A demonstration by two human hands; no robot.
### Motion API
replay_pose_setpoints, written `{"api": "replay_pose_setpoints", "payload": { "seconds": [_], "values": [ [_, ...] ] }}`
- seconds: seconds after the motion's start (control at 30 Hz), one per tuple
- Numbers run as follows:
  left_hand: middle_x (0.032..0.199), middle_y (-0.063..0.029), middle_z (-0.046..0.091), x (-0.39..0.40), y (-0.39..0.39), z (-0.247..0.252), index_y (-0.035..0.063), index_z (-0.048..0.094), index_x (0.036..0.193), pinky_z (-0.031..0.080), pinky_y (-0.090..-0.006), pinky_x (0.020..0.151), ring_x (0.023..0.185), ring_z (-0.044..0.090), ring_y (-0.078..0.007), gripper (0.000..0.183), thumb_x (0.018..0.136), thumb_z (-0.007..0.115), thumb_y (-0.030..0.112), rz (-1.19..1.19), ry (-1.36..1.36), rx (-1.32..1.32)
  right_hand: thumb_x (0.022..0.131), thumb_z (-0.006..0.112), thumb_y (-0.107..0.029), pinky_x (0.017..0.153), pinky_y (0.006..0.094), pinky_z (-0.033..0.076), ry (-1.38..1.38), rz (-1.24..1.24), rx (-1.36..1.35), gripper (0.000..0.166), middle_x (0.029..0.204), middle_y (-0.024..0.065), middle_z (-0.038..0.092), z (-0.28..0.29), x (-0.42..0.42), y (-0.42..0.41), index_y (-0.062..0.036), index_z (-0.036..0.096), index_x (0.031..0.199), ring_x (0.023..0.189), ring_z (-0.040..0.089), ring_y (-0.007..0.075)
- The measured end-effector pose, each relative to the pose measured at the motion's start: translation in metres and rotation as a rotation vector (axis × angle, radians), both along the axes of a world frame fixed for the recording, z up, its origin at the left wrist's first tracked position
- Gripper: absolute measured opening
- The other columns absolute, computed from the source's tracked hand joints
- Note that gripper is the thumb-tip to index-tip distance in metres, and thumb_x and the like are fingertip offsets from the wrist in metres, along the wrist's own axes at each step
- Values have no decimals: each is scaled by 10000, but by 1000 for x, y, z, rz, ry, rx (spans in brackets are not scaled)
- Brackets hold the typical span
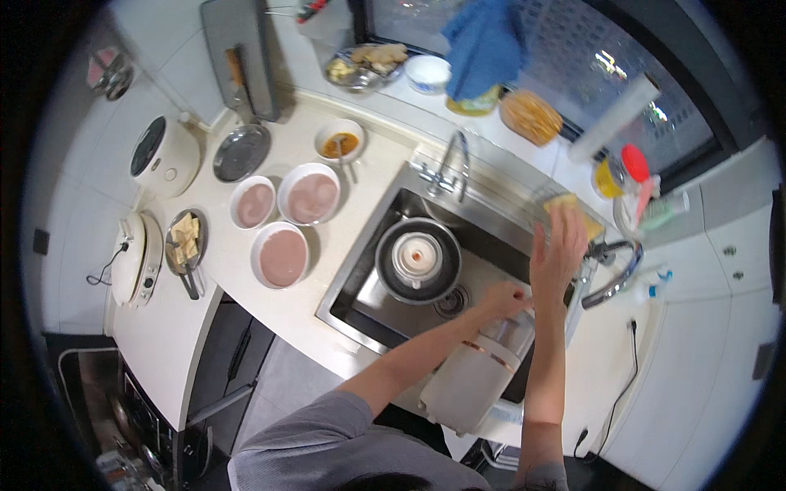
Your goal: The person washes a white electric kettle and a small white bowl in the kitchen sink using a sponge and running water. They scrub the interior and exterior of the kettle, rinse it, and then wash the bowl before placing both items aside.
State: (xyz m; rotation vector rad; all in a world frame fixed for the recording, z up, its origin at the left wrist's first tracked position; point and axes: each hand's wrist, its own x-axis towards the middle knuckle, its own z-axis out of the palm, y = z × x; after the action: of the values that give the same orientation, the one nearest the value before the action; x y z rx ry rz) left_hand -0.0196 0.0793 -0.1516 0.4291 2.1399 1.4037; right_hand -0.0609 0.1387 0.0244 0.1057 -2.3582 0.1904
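Note:
My right hand [560, 255] reaches to a yellow sponge [564, 205] behind the sink, its fingertips at the sponge; whether they grip it is unclear. My left hand [506, 301] is curled over the right part of the steel sink [362, 336], at the upper end of a white appliance body with a copper-coloured band [470, 383]. That body lies tilted over the sink's front edge; a clear part shows at its upper end, partly behind my right forearm. In the sink stands a dark round pan [451, 270] with a small whitish container [417, 256] inside.
Several white bowls of pinkish-brown liquid [284, 258] stand left of the sink, near a bowl of orange-brown sauce [339, 144]. A curved faucet [462, 166] rises behind the sink, another [614, 288] at its right. A red-lidded jar [620, 172] stands on the sill; a power cord [620, 393] lies at right.

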Motion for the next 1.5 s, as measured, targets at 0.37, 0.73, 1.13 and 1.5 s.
{"api": "replay_pose_setpoints", "payload": {
  "seconds": [0.37, 0.73, 1.13, 1.5],
  "values": [
    [646, -115, 640, -4, -22, 8, 61, 665, 680, 476, -437, 613, 644, 634, -319, 508, 796, 644, 555, 80, 57, 75, 816, 717, -185, 661, 343, 389, 198, 642, -80, 156, 706, 52, 561, 135, -142, -192, -71, 650, 733, 703, 525, 253],
    [653, -141, 645, -8, -48, 31, 65, 683, 665, 501, -438, 643, 681, 652, -334, 543, 782, 644, 593, 67, -17, 186, 866, 639, -266, 732, 371, 510, 264, 528, 33, 226, 868, 88, 688, 208, -314, -283, -105, 732, 994, 799, 648, 258],
    [671, -150, 641, 4, -40, 39, 22, 633, 650, 484, -443, 656, 686, 630, -348, 525, 826, 657, 517, 96, 159, 295, 838, 641, -251, 657, 398, 519, 240, 709, -198, 267, 686, 177, 667, 294, -374, -334, 11, 684, 808, 669, 667, 314],
    [688, -118, 674, 4, -36, 43, 95, 750, 798, 495, -387, 693, 659, 656, -254, 498, 856, 597, 565, -21, -40, 192, 980, 541, -226, 591, 203, 432, 4, 913, -892, 261, 824, 34, 644, 321, -200, -255, 10, 642, 1028, 678, 544, 73]
  ]
}}
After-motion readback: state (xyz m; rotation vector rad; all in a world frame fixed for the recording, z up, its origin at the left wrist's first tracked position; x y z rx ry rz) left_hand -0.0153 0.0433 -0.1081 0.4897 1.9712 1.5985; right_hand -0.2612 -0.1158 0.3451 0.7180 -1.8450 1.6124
